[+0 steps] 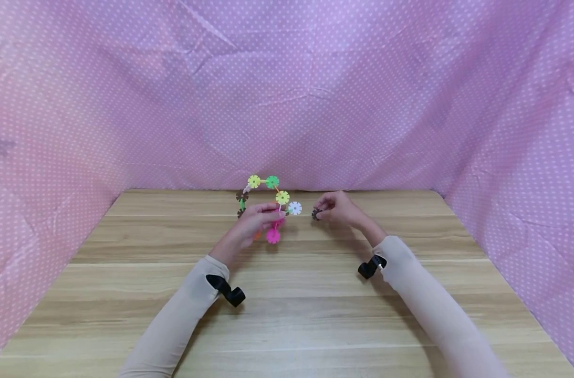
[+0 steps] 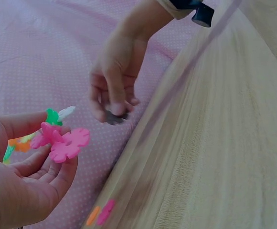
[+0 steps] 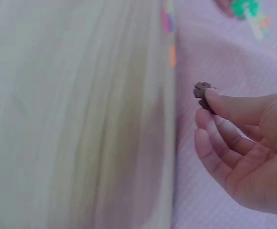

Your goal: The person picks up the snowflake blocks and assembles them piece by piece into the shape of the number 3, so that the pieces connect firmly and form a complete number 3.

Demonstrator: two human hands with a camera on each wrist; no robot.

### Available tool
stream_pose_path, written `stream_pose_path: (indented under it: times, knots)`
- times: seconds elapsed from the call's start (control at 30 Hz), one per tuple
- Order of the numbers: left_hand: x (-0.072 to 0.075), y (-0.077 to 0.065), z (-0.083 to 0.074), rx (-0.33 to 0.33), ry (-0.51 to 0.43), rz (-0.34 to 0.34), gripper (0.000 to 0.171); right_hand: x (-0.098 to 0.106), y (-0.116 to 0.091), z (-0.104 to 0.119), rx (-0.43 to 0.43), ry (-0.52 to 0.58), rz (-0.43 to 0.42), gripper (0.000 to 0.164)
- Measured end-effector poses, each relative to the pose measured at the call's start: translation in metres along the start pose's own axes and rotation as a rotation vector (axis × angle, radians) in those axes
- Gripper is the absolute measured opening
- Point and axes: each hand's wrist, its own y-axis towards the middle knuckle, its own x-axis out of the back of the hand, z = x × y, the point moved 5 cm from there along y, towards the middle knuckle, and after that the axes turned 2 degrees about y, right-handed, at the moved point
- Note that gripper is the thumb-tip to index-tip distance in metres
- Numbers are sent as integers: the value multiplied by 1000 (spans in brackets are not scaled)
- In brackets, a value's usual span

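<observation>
My left hand [image 1: 254,224] grips a ring-like chain of interlocking plastic snowflake discs, raised above the table. In the head view its yellow disc [image 1: 254,181], green disc [image 1: 272,182] and white disc [image 1: 295,208] show, with dark discs on the left side. Close to my left fingers, pink discs [image 2: 70,144] face the left wrist camera. Part of the chain is hidden behind that hand. To the right, apart from the chain, my right hand [image 1: 340,210] pinches a dark brown snowflake disc [image 3: 203,91] between thumb and fingertips.
On the wooden table [image 1: 287,315], an orange piece [image 2: 93,215] and a pink piece [image 2: 106,212] lie near its far edge, below my left hand. A pink dotted curtain [image 1: 287,94] hangs behind the table and along both sides.
</observation>
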Motion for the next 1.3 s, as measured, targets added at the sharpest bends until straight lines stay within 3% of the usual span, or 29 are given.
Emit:
stream_pose_path:
  times: [0.23, 0.57, 0.83, 1.07, 1.3]
  knots:
    - [1, 1, -4, -15, -77, -11, 45, -4, -11, 26, 61, 201, -135, 19]
    - [1, -1, -8, -31, -139, 1, 30, -14, -19, 42, 142, 316, -235, 19]
    - [3, 0, -7, -43, -120, -20, 43, -16, -20, 45, 194, 277, -292, 16]
    - [3, -1, -7, -51, -79, -42, 43, -18, -21, 48, 229, 246, -320, 13]
    - [2, -1, -7, -72, -48, -5, 47, -18, -21, 48, 229, 244, -319, 12]
